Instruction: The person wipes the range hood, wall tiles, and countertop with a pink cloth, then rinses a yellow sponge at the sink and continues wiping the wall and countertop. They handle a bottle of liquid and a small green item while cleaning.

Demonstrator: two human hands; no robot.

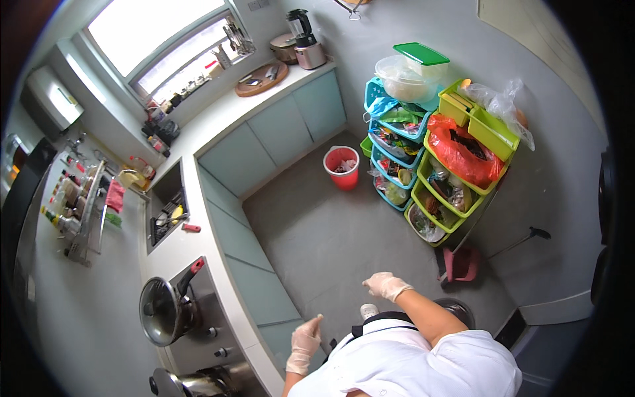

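Both of my hands wear thin translucent gloves. My left hand (pixel 305 342) hangs beside the front of the pale blue-green base cabinets (pixel 258 288), its fingers pointing forward and nothing visible in them. Out over the grey floor (pixel 317 238) is my right hand (pixel 387 286), in front of my body. Its fingers are curled and partly hidden from above; I see no object in it. Left of me, a glass-lidded pan (pixel 161 312) with a red-tipped handle sits on the gas cooktop (pixel 211 297). A second lidded metal pot (pixel 198 384) stands nearer me.
Ahead stand a red bucket (pixel 342 171) with contents, and blue storage baskets (pixel 397 149) beside green ones (pixel 446 218). A pink dustpan (pixel 464 263) lies at right. The counter holds a sink (pixel 166 208), a round wooden board (pixel 263 82) with knives, and a blender (pixel 306 44).
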